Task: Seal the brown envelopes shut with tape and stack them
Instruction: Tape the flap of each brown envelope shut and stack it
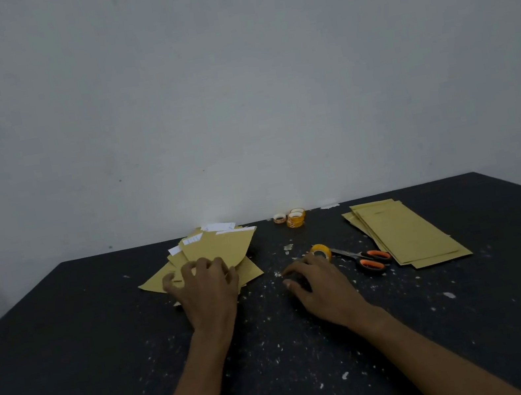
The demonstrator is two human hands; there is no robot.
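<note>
Left hand (203, 287) is laid on the near end of the loose pile of brown envelopes (222, 247), left of table centre; fingers are bent and spread, tips down on the top sheets; whether an edge is pinched cannot be told. Right hand (322, 282) is set on the black table (67, 335), fingers loosely curled, nothing seen gripped; the tape roll (321, 251) sits just beyond the knuckles, contact not resolvable. Scissors (369, 258) are lying just right of the roll, between it and the neat stack (408, 234) of envelopes at right, well apart from the pile. White slips (219, 227) are seen sticking out at the pile's far end, so flaps there are judged unsealed; spare rolls (295, 218) are parked by the wall.

Risks, as judged: the pile is fanned and askew, so several envelopes could be dragged at once when the top one is drawn out, and the rest scattered; slips could be pulled loose or caught under tape if a flap is not folded down first; the roll could be nudged away toward the scissors by a careless reach; tape could be fouled by the white flecks on the table if laid down; the light is dim, so the tape end may be missed.
</note>
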